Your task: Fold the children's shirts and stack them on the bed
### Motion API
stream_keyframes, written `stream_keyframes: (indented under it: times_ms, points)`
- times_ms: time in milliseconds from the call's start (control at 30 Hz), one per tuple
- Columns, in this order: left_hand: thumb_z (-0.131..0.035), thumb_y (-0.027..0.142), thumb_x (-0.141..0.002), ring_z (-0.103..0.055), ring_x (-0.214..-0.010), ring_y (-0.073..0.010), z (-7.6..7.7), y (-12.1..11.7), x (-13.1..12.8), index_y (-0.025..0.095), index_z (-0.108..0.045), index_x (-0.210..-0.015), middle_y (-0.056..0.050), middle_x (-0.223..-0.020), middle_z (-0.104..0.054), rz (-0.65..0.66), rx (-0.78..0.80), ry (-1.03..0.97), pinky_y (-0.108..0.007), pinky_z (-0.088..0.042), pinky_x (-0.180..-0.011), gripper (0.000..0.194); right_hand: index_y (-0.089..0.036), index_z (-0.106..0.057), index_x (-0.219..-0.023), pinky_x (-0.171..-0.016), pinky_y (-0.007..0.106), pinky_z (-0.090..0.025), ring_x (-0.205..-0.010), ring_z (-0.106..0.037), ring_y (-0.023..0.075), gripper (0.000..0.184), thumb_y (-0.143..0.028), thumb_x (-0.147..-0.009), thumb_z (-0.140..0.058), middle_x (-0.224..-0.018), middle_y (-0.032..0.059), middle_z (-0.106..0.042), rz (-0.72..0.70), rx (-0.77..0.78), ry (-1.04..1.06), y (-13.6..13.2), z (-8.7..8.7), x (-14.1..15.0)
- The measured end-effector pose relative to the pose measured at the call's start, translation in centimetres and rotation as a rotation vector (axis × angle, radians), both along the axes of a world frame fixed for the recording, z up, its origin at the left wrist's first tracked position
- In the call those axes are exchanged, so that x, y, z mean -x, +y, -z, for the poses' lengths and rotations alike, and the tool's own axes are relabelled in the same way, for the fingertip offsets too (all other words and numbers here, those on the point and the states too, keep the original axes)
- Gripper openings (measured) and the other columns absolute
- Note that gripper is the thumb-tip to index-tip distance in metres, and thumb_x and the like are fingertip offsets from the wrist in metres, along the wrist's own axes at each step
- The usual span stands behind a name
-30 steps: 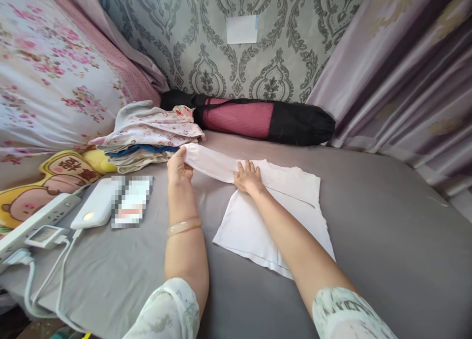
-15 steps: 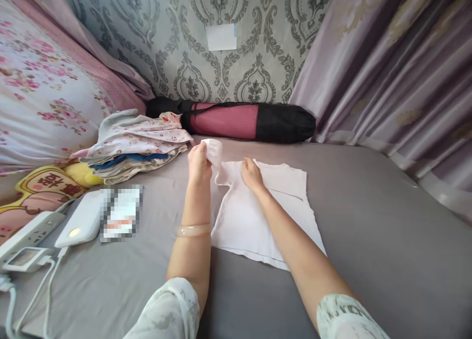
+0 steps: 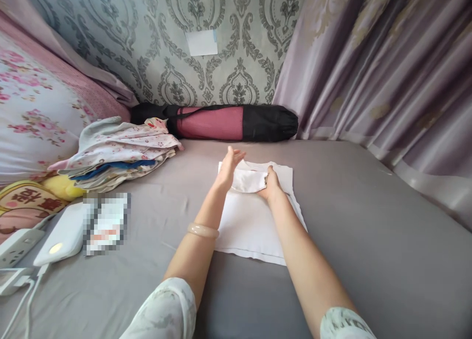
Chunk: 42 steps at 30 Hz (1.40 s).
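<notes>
A white shirt (image 3: pixel 254 226) lies on the grey sheet, its left sleeve (image 3: pixel 248 180) folded across its upper part. My left hand (image 3: pixel 229 168) is at the shirt's upper left edge, beside the fold, with its fingers stretched out and apart. On the right, my right hand (image 3: pixel 272 184) grips the end of the sleeve, thumb on top and the other fingers partly hidden beneath the cloth. A pale bangle (image 3: pixel 202 230) circles my left forearm.
Folded clothes (image 3: pixel 121 152) are stacked at the left. A black and pink rolled bag (image 3: pixel 210 123) lies along the wall. Nearer on the left are a yellow and pink cushion (image 3: pixel 25 201), a white power bank (image 3: pixel 64 235), a power strip (image 3: pixel 20 248), cables and a blurred packet (image 3: pixel 108 223).
The left sleeve, held out to the left before, now lies across the shirt. My left hand has let go of it and opened; my right hand now holds its end. The view has shifted slightly right.
</notes>
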<state>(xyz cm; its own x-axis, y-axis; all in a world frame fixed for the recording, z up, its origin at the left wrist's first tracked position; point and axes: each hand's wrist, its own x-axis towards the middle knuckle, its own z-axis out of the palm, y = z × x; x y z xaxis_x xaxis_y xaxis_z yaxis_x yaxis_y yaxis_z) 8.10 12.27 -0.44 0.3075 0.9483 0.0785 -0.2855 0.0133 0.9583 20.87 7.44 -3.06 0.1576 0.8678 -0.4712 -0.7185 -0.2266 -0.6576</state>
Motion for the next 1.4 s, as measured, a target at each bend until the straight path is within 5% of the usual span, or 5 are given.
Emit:
stream_keyframes:
  times_ms: [267,500,733,1033,1400]
  points:
    - [-0.041,0.043,-0.092,-0.058,-0.119,-0.0231,1.5,2.3,4.0,0.016,-0.054,-0.117,-0.014,-0.118,-0.067,-0.260,-0.007,0.369,-0.037,-0.039,-0.104,0.039,-0.017,-0.058,-0.090,-0.073,0.044,-0.056,-0.077,-0.067,0.0273,0.047,-0.063,-0.086,-0.049,-0.068,0.0070,-0.064,0.044,-0.008,0.171,-0.3,-1.0,-1.4]
    - [-0.045,0.016,-0.076,-0.055,-0.119,-0.0230,3.6,2.0,3.3,0.019,-0.048,-0.131,-0.011,-0.132,-0.059,-0.183,-0.031,0.668,-0.036,-0.046,-0.096,0.055,-0.019,-0.054,-0.080,-0.062,0.030,-0.056,-0.066,-0.064,0.0169,0.015,-0.007,-0.071,-0.053,-0.067,-0.0003,-0.062,0.124,-0.112,0.092,0.0,-0.7,-3.8]
    - [-0.044,0.008,-0.073,-0.042,-0.135,-0.0270,5.6,2.0,2.9,0.018,-0.049,-0.132,-0.013,-0.138,-0.055,-0.110,-0.288,0.959,-0.050,-0.020,-0.115,0.060,-0.017,-0.060,-0.096,-0.076,0.029,-0.054,-0.078,-0.064,0.0155,0.047,0.000,-0.055,-0.044,-0.079,-0.0017,-0.066,0.295,-0.080,-0.455,0.6,1.5,-4.9]
    - [-0.036,0.004,-0.079,-0.022,-0.145,-0.0259,5.3,1.1,3.3,0.010,-0.033,-0.144,-0.018,-0.152,-0.034,-0.025,-0.445,1.354,-0.051,-0.015,-0.117,0.066,-0.016,-0.057,-0.128,-0.099,0.038,-0.043,-0.108,-0.060,0.0246,0.061,-0.005,-0.069,-0.047,-0.109,0.0090,-0.068,0.113,0.086,-1.347,-0.5,2.0,-5.9]
    - [-0.026,0.022,-0.096,-0.022,-0.145,-0.0258,3.6,-1.6,-1.3,0.011,-0.037,-0.144,-0.014,-0.152,-0.036,-0.042,-0.774,1.349,-0.047,-0.013,-0.118,0.051,-0.014,-0.036,-0.147,-0.116,0.053,-0.002,-0.147,-0.010,0.0262,0.055,-0.017,-0.092,-0.033,-0.158,0.0096,-0.024,-0.210,-0.102,-2.026,-1.6,0.7,-0.9]
